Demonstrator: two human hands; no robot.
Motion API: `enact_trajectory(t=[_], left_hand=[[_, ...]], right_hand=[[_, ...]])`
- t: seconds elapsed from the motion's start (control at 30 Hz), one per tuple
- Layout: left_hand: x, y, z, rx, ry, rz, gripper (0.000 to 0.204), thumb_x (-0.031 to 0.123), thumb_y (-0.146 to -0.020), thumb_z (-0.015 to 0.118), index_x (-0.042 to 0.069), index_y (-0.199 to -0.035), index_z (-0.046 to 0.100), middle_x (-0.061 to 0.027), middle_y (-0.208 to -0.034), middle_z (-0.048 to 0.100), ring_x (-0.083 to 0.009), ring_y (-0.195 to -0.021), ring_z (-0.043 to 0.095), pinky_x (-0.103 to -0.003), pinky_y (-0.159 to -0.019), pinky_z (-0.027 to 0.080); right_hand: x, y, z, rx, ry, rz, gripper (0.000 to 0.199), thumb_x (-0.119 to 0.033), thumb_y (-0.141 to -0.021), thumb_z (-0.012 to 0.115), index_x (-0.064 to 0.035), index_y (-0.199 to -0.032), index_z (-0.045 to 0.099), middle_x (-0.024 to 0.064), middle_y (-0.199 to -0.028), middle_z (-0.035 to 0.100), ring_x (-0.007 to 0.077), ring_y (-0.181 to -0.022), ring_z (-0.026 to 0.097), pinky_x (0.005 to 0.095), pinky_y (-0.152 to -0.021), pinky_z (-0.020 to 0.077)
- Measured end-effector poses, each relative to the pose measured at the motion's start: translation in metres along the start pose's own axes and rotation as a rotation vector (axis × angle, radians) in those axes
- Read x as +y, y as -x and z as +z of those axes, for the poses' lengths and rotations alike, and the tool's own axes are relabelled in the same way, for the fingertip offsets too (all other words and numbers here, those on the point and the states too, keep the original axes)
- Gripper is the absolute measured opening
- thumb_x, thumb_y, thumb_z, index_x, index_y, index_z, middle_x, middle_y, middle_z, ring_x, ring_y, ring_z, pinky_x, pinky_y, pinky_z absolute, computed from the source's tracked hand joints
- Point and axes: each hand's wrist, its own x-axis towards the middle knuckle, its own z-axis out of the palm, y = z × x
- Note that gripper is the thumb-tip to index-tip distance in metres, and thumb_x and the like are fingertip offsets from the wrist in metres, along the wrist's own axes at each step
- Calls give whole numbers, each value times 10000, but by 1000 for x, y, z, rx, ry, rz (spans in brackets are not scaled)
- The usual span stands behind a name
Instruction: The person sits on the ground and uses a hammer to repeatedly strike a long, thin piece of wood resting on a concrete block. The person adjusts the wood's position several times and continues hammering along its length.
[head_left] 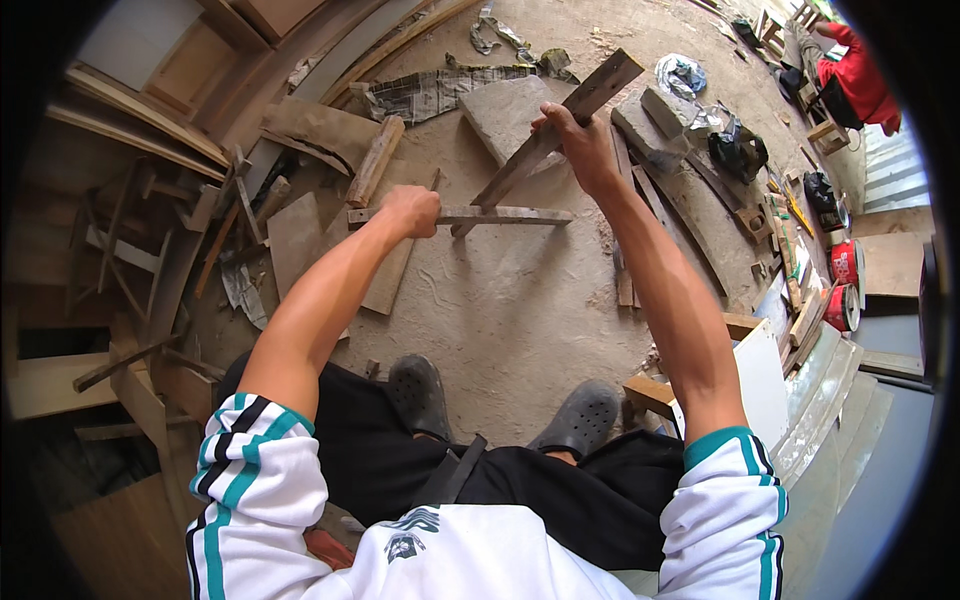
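My left hand point(408, 212) is closed round a narrow wooden strip point(515, 216), which lies crosswise in front of me and sticks out on both sides of the fist. Farther to the right, my right hand point(582, 148) grips a wider, longer wooden board point(520, 168) near its upper part. That board slants from upper right to lower left, and its lower end crosses the strip close to the middle. Whether the two pieces are fastened together there, I cannot tell. Both are held above the bare floor point(520, 300), in front of my dark clogs point(420, 392).
A flat stone slab point(512, 110) lies beyond the board. Scrap wood point(376, 160) and stacked frames point(130, 230) crowd the left. On the right are concrete blocks point(650, 130), a black bag point(738, 148) and red cans point(846, 262). A person in red point(858, 75) sits far right.
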Motion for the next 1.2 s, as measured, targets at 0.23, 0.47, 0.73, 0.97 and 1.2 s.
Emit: enact_trajectory(t=[0.23,0.47,0.73,0.97,1.2], left_hand=[[-1,-2,-5,-33,19,-9,223,124,-723,637,42,-901,742,-191,-949,717,-365,-891,698,-437,-749,566],[-12,-12,1,8,41,28,211,151,-701,659,9,-842,728,-204,-864,711,-385,-826,693,-453,-737,563],[-6,-10,-10,-55,28,6,213,99,-718,632,47,-891,745,-175,-938,722,-358,-876,703,-426,-729,568],[-10,-10,-4,-45,31,1,222,96,-697,642,51,-886,749,-172,-925,722,-354,-867,705,-423,-720,570],[-7,-9,-6,-37,35,15,216,94,-699,645,62,-883,753,-164,-921,724,-338,-869,708,-415,-724,572]], right_hand=[[7,-6,-1,-23,-52,79,298,-302,-931,656,-7,-918,690,98,-860,716,179,-814,702,316,-745,568],[9,-16,3,-11,-64,67,314,-303,-946,624,3,-902,680,115,-855,712,200,-832,704,334,-756,574],[12,-17,-2,-35,-39,89,303,-298,-952,612,-2,-919,669,106,-852,702,203,-844,703,351,-768,581],[16,-16,-5,-30,-61,84,283,-270,-961,604,1,-905,661,107,-848,698,210,-836,703,370,-763,589],[18,-19,-6,-20,-102,85,273,-257,-956,609,3,-896,666,106,-835,698,212,-817,703,360,-748,582]])
